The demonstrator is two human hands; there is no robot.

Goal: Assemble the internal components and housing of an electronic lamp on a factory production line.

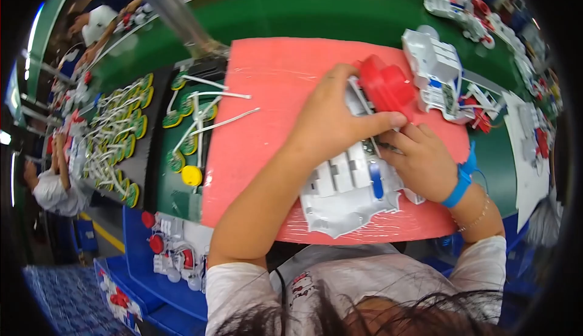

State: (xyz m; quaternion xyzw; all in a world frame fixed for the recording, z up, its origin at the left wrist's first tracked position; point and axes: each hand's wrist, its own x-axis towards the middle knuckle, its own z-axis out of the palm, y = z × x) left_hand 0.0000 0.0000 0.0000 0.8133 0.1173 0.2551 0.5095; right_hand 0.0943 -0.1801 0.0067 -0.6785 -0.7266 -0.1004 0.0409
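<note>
A white plastic housing [341,197] with ribbed compartments and a blue strip lies tilted on the pink mat [273,69]. At its far end sits a red plastic piece [386,84], shaped like a stepped cap. My left hand [331,114] is closed round this end, fingers over the housing's far edge and thumb against the base of the red piece. Close to that thumb, the bent fingers of my right hand [419,159] press together at the housing's inner side, beside a small green board. Whatever they pinch is hidden. A blue strap [463,181] circles my right wrist.
Another white housing [434,69] with boards and wires stands at the mat's far right. Green round boards [173,118] with white wires and a yellow disc [192,176] lie left. Assembled units [176,248] fill a blue bin. Other people [54,184] work at far left.
</note>
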